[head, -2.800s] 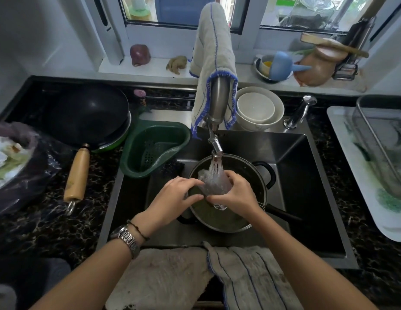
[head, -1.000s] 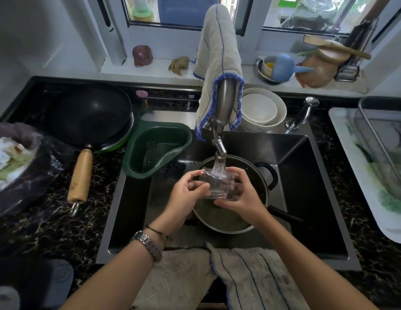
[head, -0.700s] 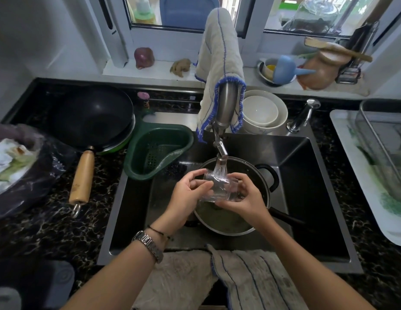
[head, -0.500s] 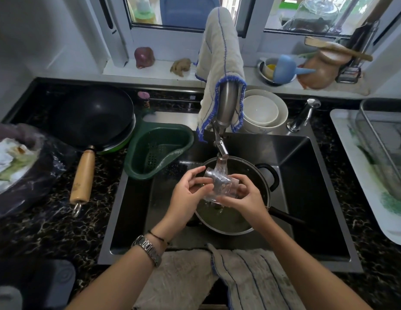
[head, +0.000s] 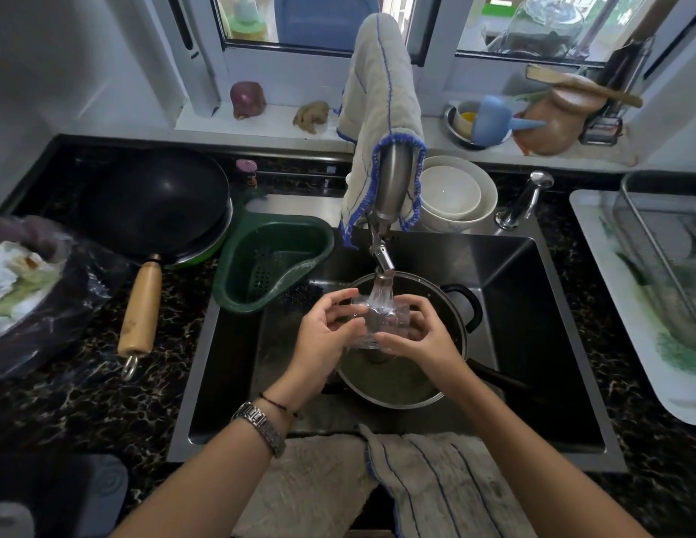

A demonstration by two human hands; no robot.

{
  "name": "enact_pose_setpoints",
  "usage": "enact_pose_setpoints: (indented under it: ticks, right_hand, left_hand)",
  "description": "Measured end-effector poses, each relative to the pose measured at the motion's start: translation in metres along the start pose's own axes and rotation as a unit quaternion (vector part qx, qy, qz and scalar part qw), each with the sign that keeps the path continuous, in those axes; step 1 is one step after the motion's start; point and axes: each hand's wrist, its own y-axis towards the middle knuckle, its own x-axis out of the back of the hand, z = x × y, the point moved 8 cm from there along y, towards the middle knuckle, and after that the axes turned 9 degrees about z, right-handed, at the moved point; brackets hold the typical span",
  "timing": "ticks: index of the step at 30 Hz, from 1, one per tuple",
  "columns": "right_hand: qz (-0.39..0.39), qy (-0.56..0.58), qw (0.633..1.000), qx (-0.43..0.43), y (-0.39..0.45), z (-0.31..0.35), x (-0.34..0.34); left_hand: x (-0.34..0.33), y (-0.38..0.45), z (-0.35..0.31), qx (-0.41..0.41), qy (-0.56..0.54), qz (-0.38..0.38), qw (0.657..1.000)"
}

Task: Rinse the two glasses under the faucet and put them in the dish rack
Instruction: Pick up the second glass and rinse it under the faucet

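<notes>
A clear glass lies tilted on its side under the running faucet, over the middle of the sink. My left hand grips its left end with thumb and fingers. My right hand cups it from the right and below. Water streams onto the glass and splashes down. The wire dish rack stands on a white tray at the far right. I see only one glass.
Below the glass a black pot with murky water sits in the steel sink. A green strainer basket hangs at the sink's left corner. A wok lies left, stacked bowls behind the faucet, cloths over the front edge.
The glass has gone from roughly upright to lying on its side under the stream, and both hands have shifted their grip around it. The water keeps running.
</notes>
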Motion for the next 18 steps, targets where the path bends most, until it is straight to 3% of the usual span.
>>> enact_pose_setpoints:
  ticks: [6, 14, 18]
  right_hand:
    - [-0.006, -0.052, 0.998, 0.026, -0.0005, 0.0014, 0.0023]
    - [-0.046, -0.013, 0.999, 0.004, -0.0034, -0.0034, 0.0042]
    - [-0.050, -0.007, 0.999, -0.013, -0.0042, -0.0071, 0.0012]
  left_hand:
    - [0.0003, 0.0047, 0.0038, 0.031, -0.056, -0.020, 0.998]
    - [-0.0036, 0.0019, -0.0033, 0.013, 0.001, 0.033, 0.999]
    - [-0.0012, 0.0007, -0.0031, 0.016, -0.036, 0.028, 0.999]
